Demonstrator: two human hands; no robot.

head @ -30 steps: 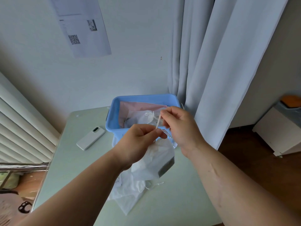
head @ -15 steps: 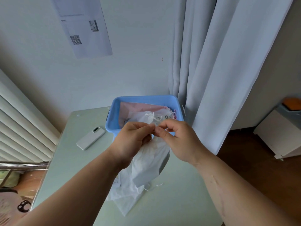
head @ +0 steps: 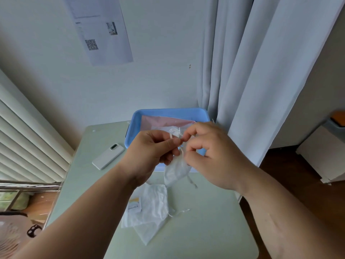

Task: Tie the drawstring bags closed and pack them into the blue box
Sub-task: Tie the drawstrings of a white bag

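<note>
Head view: a small white drawstring bag [head: 175, 171] of thin, crinkled fabric hangs in the air just in front of the blue box [head: 130, 128], a smooth plastic tub with rounded corners. The bag's neck is gathered up between both hands. The left hand [head: 151, 152] has its grip pinched, thumb against forefinger, on the thin white drawstring [head: 182, 152]. The right hand [head: 211, 156], touching it fingertip to fingertip, has its grip curled and pinched on the same cord above the bag's neck. A loose cord end dangles from the bag on its right side. Inside the blue box lie a flat pink sheet [head: 160, 121] and a white bag [head: 174, 130] tied with a bow. On the pale green counter [head: 205, 230], nearer the person than the box, a few limp, wrinkled white bags [head: 153, 206] lie flat and overlapping. A slim white phone [head: 108, 156] lies left of the box.
</note>
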